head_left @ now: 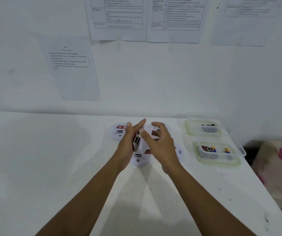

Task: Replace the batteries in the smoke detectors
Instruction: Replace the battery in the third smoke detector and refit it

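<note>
Several white round smoke detectors lie on the white table (51, 167). One tilted smoke detector (141, 142), with dark slots showing, is raised between my hands. My left hand (127, 147) lies with straight fingers against its left side. My right hand (160, 147) curls over it, thumb on its front and fingers arched above. Another detector (138, 160) rests flat just below the hands. A third detector (119, 132), with a red label, sits at the back left. Two more detectors (179, 152) (157, 128) peek out from behind my right hand.
Two clear plastic containers stand at the right: the far container (190, 132) holds grey batteries, the near container (199, 159) holds coloured batteries. Printed sheets (72, 68) hang on the wall behind. The table's right edge (259, 178) drops off beside a patterned cloth.
</note>
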Available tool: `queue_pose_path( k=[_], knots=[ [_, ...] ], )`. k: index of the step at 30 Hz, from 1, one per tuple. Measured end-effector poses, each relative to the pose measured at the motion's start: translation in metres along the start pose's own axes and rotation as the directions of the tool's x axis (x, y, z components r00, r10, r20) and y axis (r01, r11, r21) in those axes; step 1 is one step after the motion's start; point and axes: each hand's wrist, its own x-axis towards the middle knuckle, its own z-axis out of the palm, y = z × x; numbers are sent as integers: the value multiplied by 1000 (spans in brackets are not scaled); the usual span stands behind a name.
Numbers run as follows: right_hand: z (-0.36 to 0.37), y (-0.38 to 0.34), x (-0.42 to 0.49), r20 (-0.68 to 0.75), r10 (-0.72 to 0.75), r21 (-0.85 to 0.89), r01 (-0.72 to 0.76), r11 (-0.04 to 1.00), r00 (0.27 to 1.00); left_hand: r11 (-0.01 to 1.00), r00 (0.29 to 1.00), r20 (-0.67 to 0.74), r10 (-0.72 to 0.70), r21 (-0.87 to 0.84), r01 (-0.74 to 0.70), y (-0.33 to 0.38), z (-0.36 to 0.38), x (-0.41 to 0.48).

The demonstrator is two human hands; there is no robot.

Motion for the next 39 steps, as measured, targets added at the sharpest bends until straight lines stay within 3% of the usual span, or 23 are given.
queue_pose_path(
  k=[2, 6, 8, 13, 18, 27, 39],
  knots=[
    [-7, 2, 2, 25, 47, 71, -49, 996, 999, 999, 999, 40, 5, 31, -7, 4, 0, 0],
    [-28, 5, 2, 85, 107, 376, -131, 917, 991, 987, 998, 11, 56, 152, -57, 3, -6, -2],
    [-38, 8, 0, 116, 74, 399, -114, 910, 991, 973, 997, 26, 66, 219, -70, -3, -10, -5],
    [-61, 21, 1, 188, 0, 143, -28, 989, 982, 936, 987, 47, 155, 313, -162, -5, -8, -12],
    [-65, 30, -1, 126, -131, -155, 150, 977, 983, 910, 982, 49, 184, 369, -189, -7, -2, -15],
    [-63, 30, -3, 69, -263, -237, 271, 933, 962, 893, 975, 47, 217, 395, -218, -10, 3, -9],
    [-68, 30, 6, 65, -257, -210, 265, 941, 964, 888, 971, 40, 236, 396, -232, -16, 5, 2]
  ],
)
